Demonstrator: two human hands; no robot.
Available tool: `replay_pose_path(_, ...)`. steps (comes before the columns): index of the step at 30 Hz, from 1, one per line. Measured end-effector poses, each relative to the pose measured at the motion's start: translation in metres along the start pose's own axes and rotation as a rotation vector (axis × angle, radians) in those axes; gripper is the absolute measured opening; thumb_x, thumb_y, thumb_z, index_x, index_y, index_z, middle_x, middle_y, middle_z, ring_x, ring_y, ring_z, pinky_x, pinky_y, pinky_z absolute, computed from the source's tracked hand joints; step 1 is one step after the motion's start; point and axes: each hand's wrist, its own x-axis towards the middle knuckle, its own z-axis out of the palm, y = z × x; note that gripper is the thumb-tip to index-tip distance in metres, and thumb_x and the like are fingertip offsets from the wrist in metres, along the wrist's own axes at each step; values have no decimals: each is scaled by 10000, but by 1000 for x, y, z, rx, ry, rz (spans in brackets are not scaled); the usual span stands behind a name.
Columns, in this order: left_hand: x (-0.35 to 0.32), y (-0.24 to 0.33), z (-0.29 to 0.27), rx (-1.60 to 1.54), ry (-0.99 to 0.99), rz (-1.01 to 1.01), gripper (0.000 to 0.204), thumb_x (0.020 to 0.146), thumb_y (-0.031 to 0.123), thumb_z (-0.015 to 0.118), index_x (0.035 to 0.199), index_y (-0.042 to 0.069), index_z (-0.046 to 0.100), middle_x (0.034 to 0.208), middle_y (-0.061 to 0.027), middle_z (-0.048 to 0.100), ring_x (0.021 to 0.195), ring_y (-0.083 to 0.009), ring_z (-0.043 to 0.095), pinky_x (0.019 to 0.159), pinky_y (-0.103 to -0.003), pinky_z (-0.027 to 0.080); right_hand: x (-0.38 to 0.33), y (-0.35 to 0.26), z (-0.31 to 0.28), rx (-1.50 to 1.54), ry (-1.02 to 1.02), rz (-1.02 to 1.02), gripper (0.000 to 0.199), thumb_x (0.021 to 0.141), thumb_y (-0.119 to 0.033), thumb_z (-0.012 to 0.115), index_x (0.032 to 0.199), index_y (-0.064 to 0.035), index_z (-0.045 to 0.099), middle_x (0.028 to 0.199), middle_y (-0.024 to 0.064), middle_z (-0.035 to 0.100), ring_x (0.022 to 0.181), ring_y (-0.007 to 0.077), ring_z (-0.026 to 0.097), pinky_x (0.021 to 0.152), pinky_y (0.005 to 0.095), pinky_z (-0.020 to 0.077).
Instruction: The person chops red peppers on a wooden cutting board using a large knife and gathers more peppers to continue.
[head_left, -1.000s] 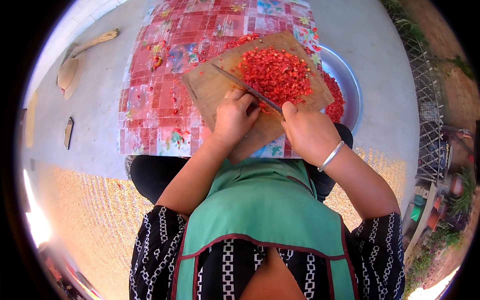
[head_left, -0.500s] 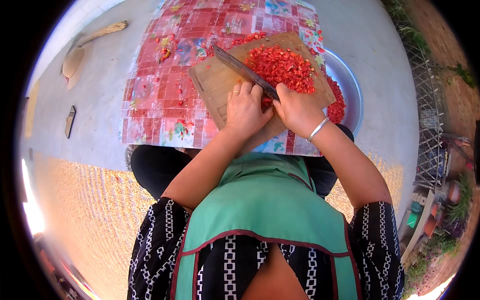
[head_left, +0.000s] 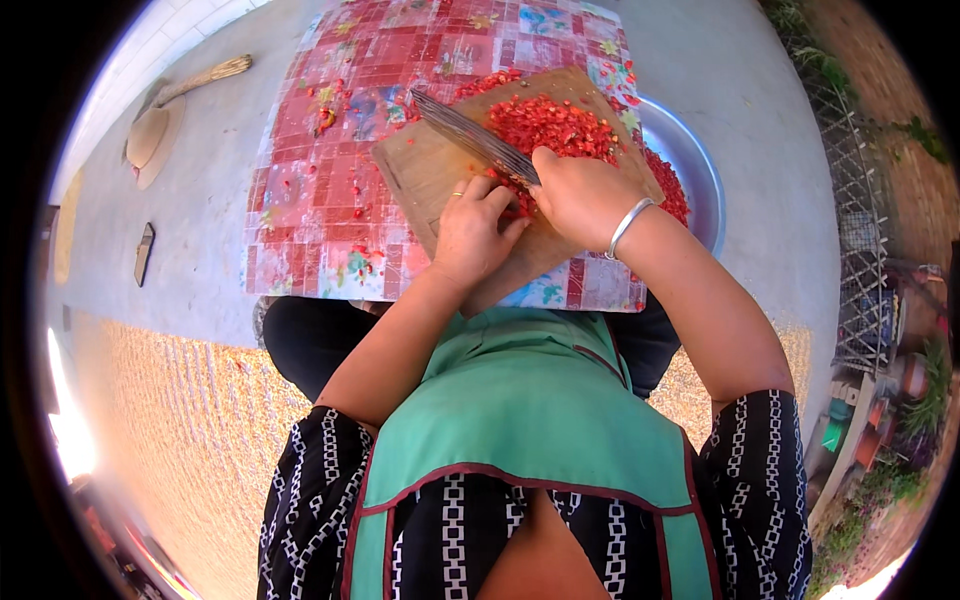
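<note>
My right hand (head_left: 582,198) is closed round the handle of a knife (head_left: 470,134), whose long blade slants up and left over the wooden cutting board (head_left: 420,165). Close under the blade, my left hand (head_left: 474,230) curls its fingers down on red chili peppers (head_left: 518,208), mostly hidden by the hand and knife. Beyond the blade lies a heap of chopped red chili (head_left: 560,130), spread over the board's far right part. The board sits at an angle near the table's front edge.
A patterned red cloth covers the table (head_left: 300,215), with chili scraps scattered on it. At its right stands a metal basin (head_left: 706,185) holding more chopped chili. On the floor to the left are a hat (head_left: 150,138), a broom (head_left: 205,78) and a small dark flat object (head_left: 144,254).
My right hand has lifted a little with the knife and shifted up and left. My left hand has drawn slightly down and left, its fingers now apart from the right hand.
</note>
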Motion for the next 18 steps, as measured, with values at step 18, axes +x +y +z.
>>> replay_pose_path(18,-3,-15,-6,-87,-27,27,149,758,103,655,898,52,641,940,-127,594,895,-337,583,754,-417,497,-2,-22,-26,-126,-127,24,199,899,-173,508,953,16,480,789,235,643,758,380,649,644,471,513)
